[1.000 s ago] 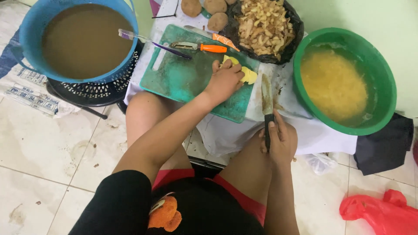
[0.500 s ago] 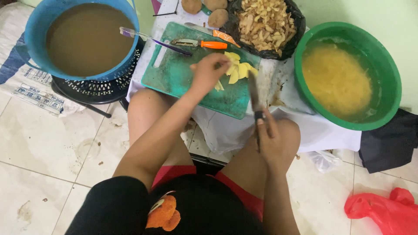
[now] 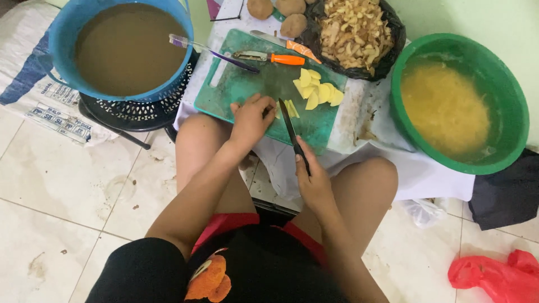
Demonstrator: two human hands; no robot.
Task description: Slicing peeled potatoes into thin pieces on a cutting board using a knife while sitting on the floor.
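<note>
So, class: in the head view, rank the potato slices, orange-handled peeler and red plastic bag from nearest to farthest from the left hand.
1. potato slices, just right of the left hand on the board.
2. orange-handled peeler, at the board's far edge.
3. red plastic bag, floor, far right.

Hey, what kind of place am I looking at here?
Probably a home kitchen corner used for food prep on a tiled floor: a green cutting board with potato slices, a bag of peelings, and a green basin.
</note>
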